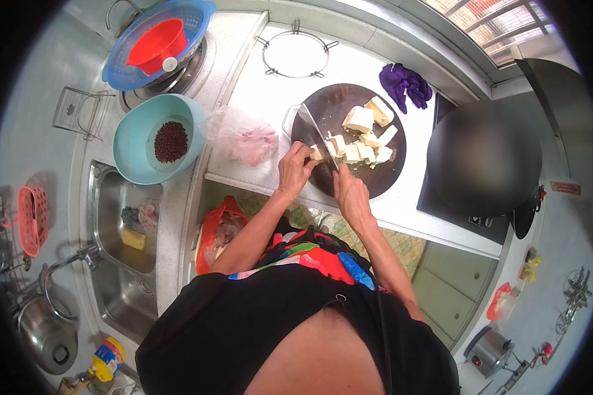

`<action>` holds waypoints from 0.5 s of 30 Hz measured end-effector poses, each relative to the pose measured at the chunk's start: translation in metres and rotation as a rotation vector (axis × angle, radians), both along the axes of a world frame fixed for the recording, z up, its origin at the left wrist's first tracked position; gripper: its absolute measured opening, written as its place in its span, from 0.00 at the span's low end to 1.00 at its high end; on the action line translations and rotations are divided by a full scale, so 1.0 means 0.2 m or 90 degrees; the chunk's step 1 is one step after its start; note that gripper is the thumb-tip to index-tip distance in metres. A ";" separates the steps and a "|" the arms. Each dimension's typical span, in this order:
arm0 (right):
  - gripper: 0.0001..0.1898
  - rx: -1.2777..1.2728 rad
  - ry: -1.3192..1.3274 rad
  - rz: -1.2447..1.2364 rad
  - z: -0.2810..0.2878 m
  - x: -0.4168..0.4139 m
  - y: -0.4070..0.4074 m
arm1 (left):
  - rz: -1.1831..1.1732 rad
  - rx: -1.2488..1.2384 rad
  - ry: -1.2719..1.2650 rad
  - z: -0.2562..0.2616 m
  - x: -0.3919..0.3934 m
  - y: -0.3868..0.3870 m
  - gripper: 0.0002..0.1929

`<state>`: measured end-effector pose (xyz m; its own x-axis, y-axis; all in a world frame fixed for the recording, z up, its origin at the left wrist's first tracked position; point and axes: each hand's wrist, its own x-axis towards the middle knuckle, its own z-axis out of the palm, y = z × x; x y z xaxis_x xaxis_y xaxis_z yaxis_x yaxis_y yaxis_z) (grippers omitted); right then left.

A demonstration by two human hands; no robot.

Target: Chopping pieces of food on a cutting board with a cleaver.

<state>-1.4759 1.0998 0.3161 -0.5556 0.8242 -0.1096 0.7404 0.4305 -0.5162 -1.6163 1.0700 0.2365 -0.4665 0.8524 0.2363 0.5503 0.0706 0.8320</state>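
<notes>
A kitchen cleaver (318, 129) is gripped by its handle in my right hand (353, 197), its blade slanting up and left over a round dark cutting board (321, 182). My left hand (295, 169) pinches a pale tofu-like piece (316, 153) at the board's left edge, just left of the blade. To the right of the blade lie several smaller cut pieces (352, 152), with crumbs about them. Two larger blocks (359, 119) sit towards the board's far right side. The blade hides part of the pieces beneath it.
Left of the board lies a clear plastic bag (252, 144) with something pink inside. A turquoise basin (128, 148) holds dark red beans (171, 142) in water. A purple cloth (405, 86) and a wire ring stand (296, 74) lie behind. A blurred round dark thing (484, 158) covers the hob.
</notes>
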 end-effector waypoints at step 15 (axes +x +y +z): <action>0.11 -0.038 -0.101 0.018 -0.02 -0.05 0.05 | -0.030 0.012 0.022 -0.01 -0.02 0.00 0.10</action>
<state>-1.4867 1.1092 0.3125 -0.5503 0.7979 -0.2458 0.8027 0.4246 -0.4187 -1.6205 1.0709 0.2345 -0.4167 0.8688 0.2676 0.5807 0.0279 0.8137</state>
